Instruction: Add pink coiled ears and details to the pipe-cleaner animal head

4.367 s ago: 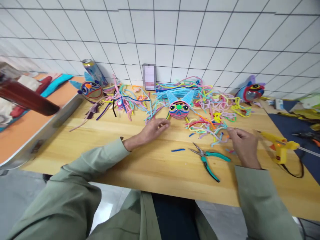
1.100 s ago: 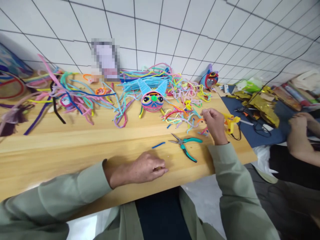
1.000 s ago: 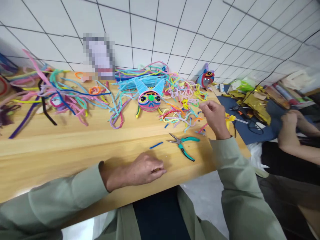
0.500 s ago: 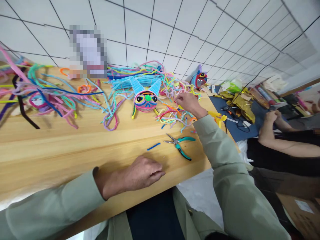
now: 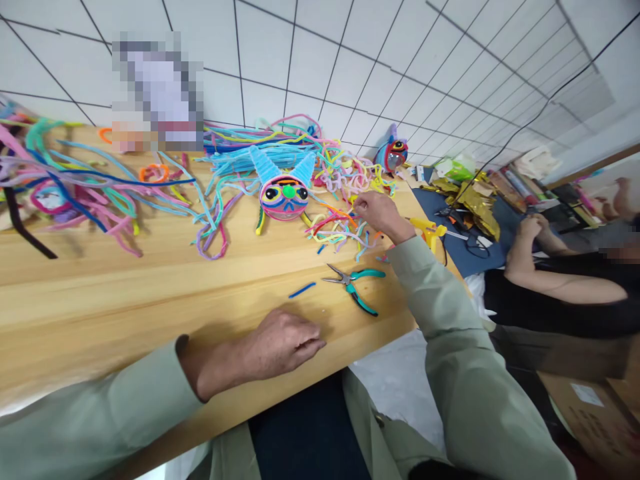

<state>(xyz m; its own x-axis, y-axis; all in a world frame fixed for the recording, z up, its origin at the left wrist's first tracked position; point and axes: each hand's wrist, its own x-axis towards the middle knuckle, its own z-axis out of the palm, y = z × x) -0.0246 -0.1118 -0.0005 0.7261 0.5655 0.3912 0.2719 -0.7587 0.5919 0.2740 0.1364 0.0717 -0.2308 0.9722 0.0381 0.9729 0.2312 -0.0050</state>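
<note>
Ideally, the right hand [image 5: 381, 212] is easing tangled fuzzy stems [image 5: 336, 231] apart 1 by 1; it and the left hand [image 5: 281, 341] are looking curled, any hold hidden.

Tangled multicoloured pipe cleaners [image 5: 343, 228] on table [image 5: 210, 283]

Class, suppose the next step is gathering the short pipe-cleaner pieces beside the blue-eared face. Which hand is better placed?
Probably the right hand: its fingers are close beside the short pipe-cleaner pieces, while the left hand is farther off, near the table's front edge.
</note>
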